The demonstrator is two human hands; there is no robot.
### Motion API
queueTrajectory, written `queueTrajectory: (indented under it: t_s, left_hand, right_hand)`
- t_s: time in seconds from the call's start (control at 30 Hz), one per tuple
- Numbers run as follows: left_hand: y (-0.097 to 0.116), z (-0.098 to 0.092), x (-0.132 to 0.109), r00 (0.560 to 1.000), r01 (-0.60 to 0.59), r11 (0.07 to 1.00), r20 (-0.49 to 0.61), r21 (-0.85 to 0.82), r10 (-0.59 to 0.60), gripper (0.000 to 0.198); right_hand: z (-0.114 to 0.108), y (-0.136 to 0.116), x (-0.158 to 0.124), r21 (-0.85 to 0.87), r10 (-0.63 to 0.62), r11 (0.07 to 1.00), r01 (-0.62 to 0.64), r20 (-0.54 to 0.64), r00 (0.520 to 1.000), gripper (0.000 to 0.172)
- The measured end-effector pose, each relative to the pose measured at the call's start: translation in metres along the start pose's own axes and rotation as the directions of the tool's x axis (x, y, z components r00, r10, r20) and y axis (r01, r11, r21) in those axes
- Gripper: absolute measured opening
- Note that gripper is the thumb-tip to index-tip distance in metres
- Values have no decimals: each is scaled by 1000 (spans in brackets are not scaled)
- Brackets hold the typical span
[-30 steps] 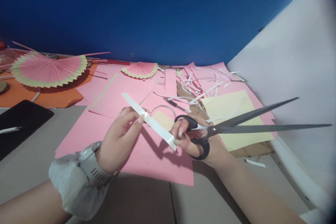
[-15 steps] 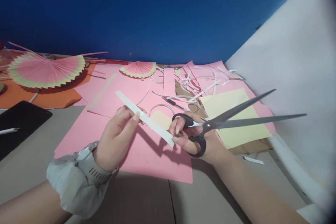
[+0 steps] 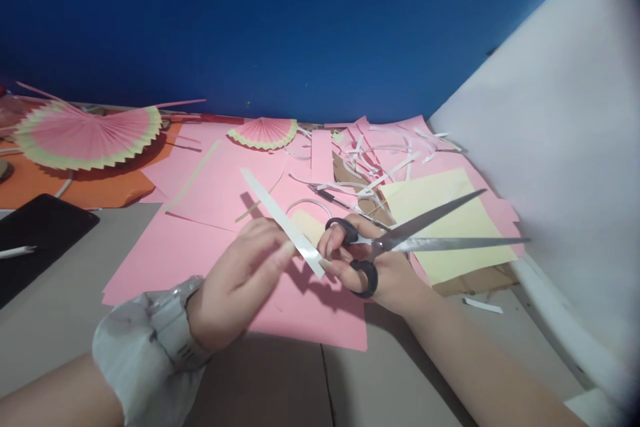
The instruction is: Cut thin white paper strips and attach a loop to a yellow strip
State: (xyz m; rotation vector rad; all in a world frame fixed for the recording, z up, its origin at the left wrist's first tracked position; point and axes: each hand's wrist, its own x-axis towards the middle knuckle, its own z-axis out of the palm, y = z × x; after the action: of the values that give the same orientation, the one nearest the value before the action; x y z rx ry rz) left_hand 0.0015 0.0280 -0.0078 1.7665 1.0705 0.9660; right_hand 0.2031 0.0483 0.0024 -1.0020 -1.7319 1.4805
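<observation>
My right hand (image 3: pixel 357 250) has its fingers through the black handles of a pair of scissors (image 3: pixel 395 240), whose long blades stand apart and point right. Its thumb and fingertip also pinch the lower end of a glossy white strip (image 3: pixel 273 207). The strip slants up to the left above the pink paper (image 3: pixel 210 260). My left hand (image 3: pixel 250 273), slightly blurred, has thumb and forefinger closed at the strip's left edge, near its lower part. A watch and a grey scrunchie (image 3: pixel 145 353) circle the left wrist.
Pink-and-yellow pleated paper fans (image 3: pixel 90 137) lie at the back left. A pale yellow sheet (image 3: pixel 450 240) rests on cardboard at right. White curled strips (image 3: pixel 370 167) and a black pen (image 3: pixel 323 193) lie behind my hands. At left is a black tablet-like slab (image 3: pixel 45 240).
My left hand has slid down and right along the strip, toward my right hand. The strip tilts more steeply. The scissors have shifted slightly left, their blades a little closer together.
</observation>
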Motion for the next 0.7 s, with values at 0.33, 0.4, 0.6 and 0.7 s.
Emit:
queueTrajectory:
  t_s: [0.33, 0.4, 0.6, 0.7]
  left_hand:
    - [-1, 6, -4, 954, 103, 994, 287, -41, -87, 28]
    - [-1, 6, -4, 957, 103, 995, 272, -6, -98, 27]
    - [-1, 7, -2, 973, 98, 992, 204, 76, -112, 23]
    - [-1, 7, -2, 972, 106, 994, 210, 26, -109, 21]
  right_hand:
    - [2, -1, -1, -56, 29, 998, -27, 40, 999, 15]
    - [3, -2, 0, -95, 39, 995, -33, 57, 998, 16]
    - [5, -1, 1, -139, 53, 989, -47, 36, 998, 15]
    - [5, -1, 0, -80, 55, 995, -52, 43, 998, 15]
